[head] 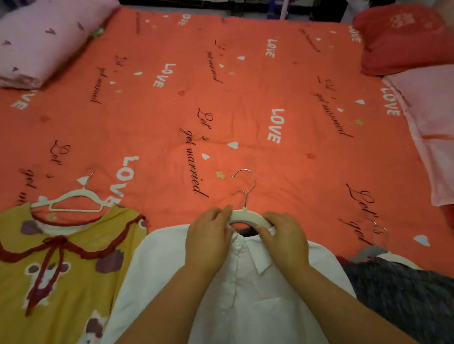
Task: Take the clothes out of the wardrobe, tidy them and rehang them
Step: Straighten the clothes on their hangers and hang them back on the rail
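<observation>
A white collared shirt lies flat on the orange bedspread on a white hanger whose metal hook points away from me. My left hand pinches the collar and hanger on the left side. My right hand grips the collar and hanger on the right side. To the left lies a yellow dress with a red-trimmed collar on its own white hanger. To the right lies a dark speckled garment on a hanger.
A folded pink quilt sits at the far left corner. A red pillow and a pink pillow lie along the right side. Beyond the bed's far edge are dark furniture and a pole.
</observation>
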`<state>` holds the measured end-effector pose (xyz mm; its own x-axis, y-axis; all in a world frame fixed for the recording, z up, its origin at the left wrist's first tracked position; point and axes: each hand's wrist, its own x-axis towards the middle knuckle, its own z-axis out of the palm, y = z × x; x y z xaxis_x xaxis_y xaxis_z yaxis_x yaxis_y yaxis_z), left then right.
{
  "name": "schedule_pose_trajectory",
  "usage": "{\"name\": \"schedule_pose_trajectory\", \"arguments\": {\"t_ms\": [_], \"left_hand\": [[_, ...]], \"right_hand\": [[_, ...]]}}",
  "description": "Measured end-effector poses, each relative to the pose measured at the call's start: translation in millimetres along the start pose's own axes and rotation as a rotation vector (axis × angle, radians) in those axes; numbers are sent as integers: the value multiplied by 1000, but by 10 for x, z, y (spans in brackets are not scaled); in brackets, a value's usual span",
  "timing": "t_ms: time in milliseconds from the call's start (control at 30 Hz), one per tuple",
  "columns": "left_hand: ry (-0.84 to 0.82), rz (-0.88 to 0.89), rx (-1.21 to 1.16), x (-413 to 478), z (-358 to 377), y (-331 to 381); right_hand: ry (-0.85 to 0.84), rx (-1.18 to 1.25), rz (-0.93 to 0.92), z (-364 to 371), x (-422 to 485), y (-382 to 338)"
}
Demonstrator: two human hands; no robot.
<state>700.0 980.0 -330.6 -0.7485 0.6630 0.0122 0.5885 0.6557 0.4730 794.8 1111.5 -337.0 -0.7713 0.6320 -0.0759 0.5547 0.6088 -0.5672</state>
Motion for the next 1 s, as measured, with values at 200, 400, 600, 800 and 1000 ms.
{"name": "schedule_pose_trajectory", "arguments": {"t_ms": [200,400,600,800,1000], "left_hand": [[-447,-168,245,-219,778,-487],[-453,-170,229,-464,859,-558],[-349,-154,218,-571,279,-339],[-276,-130,285,-975,-625,-94],[-190,-231,314,-1734,-1459,-85]], "right_hand": [[-327,-282,110,723,78,480],[-432,-317,111,872,-297,693],[-377,-264,18,480,-586,260],[-369,-243,-120,-57,-991,-433],[-363,-224,-282,-403,-1524,-1202]]}}
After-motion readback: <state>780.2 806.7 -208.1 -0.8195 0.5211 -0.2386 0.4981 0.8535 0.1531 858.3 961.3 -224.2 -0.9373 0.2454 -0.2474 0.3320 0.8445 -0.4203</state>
